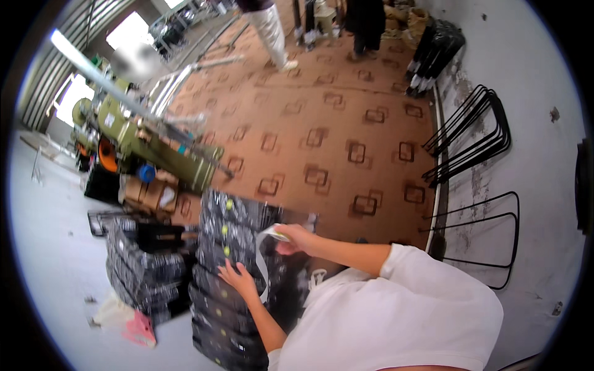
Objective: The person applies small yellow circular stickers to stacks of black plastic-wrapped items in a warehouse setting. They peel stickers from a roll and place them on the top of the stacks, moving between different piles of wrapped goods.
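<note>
Black plastic-wrapped packages (213, 272) lie in a row in front of me, several with a small yellow-green round sticker (227, 251) on top. My left hand (238, 279) reaches over them with its fingers spread and nothing seen in it; whether it touches the wrap I cannot tell. Closed around one end of a pale sticker strip (262, 263) is my right hand (293, 240), above the right side of the packages. The strip curls down from that hand toward my left forearm. A yellowish spot shows on the strip beside the right fingers.
More black-wrapped bundles (145, 266) stand at the left, near a cardboard box (151, 193) and a green machine (139, 148). Black bent metal frames (495, 123) lean on the right wall. Two people, one in white trousers (269, 34), stand on the patterned floor (297, 123) ahead.
</note>
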Demonstrator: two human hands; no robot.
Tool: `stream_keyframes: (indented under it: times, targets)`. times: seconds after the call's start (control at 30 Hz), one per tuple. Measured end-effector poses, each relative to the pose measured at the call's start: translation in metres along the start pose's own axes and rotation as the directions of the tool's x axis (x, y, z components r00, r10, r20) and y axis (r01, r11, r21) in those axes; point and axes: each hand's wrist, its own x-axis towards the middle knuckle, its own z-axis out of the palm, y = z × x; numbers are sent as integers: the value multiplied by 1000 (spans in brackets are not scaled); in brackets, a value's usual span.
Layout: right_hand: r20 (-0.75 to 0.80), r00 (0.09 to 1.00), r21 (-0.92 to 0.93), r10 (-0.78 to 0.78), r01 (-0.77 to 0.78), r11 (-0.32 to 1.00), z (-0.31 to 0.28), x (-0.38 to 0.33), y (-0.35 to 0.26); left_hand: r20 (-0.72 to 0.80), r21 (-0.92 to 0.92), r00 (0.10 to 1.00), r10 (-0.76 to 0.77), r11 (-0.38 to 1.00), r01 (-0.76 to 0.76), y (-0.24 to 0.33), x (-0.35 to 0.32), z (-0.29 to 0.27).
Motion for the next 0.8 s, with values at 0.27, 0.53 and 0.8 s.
stream_keyframes:
  times: [0.27,0.53,0.8]
  targets:
    - [-195,973,213,-127,169,962,-133,-78,-79,240,-164,959,149,980,-111,170,37,108]
    - [-443,860,280,-255,402,872,-197,-106,-130,509,-676,625,592,724,-135,336,22,167]
    - [-699,615,294,-366,713,637,-246,-70,-184,622,-771,186,760,637,-23,447,13,235]
